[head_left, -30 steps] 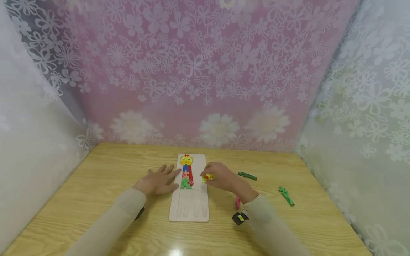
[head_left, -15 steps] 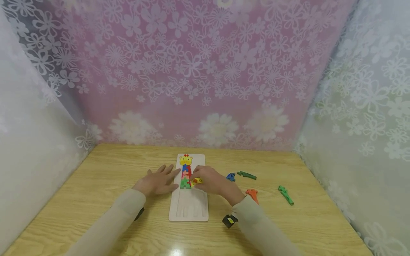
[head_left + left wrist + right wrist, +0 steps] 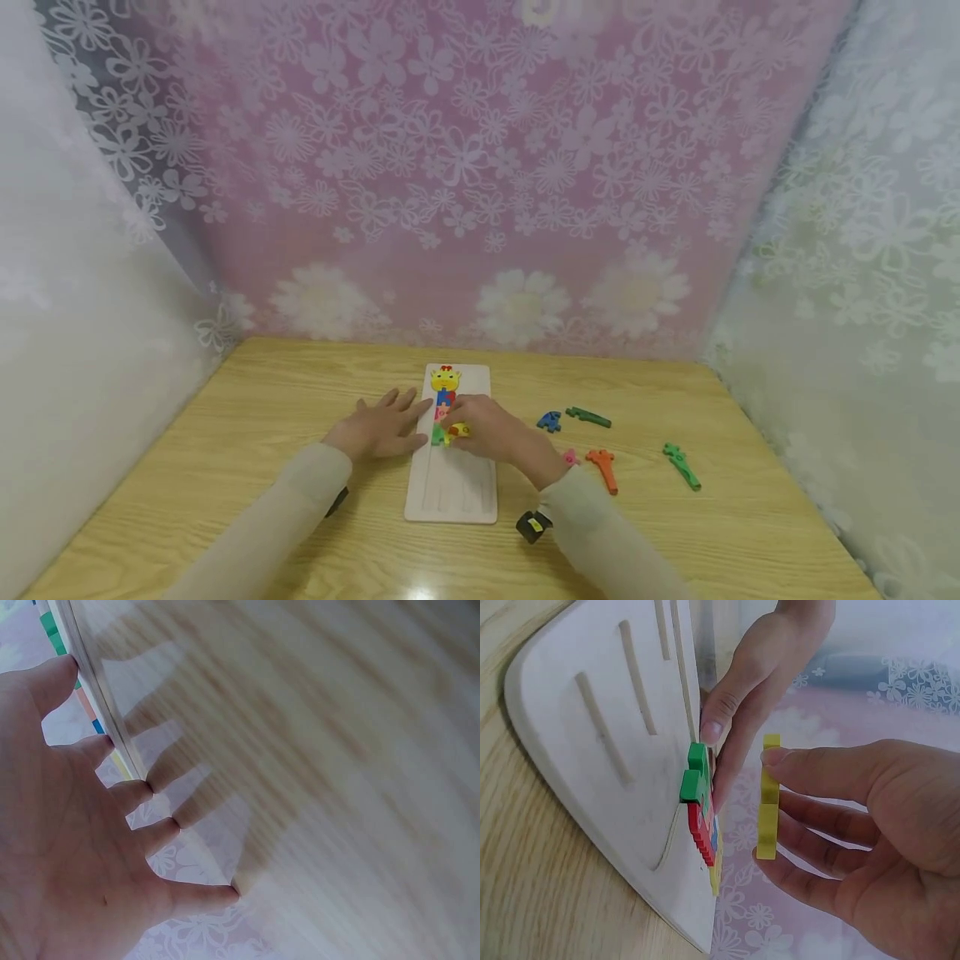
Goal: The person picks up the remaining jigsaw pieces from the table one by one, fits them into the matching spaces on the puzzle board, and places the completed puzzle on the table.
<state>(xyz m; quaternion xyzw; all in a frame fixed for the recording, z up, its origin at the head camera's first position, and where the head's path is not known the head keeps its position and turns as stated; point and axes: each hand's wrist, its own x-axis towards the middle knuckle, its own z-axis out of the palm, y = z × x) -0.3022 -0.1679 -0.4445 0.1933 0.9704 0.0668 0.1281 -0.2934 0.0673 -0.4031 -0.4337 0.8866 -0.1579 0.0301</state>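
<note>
Over the giraffe puzzle board (image 3: 476, 380), the right hand (image 3: 486, 427) pinches a yellow piece (image 3: 768, 829); best squared to the green piece (image 3: 692, 786). Left hand (image 3: 378, 427), fingers spread, rests at the board's edge.

The board (image 3: 456, 475) lies lengthwise on the table (image 3: 330, 550), straight before the person, with a hanging (image 3: 480, 208) behind. On its far left part sits a head piece (image 3: 446, 381), and from there a column of pieces (image 3: 442, 412) runs back toward the person; grooves (image 3: 637, 679) occupy the near end. The left hand (image 3: 378, 429) is at the board's left edge, the right hand (image 3: 487, 425) over the board, its pinched piece (image 3: 767, 829) above, by the column's near end. Off to the right lie a first piece (image 3: 550, 422), a second piece (image 3: 588, 417) just right of it, and, nearer the person, a third piece (image 3: 572, 457) partly behind the right wrist, a fourth piece (image 3: 603, 469) beside that, and a fifth piece (image 3: 682, 467) farthest right.
</note>
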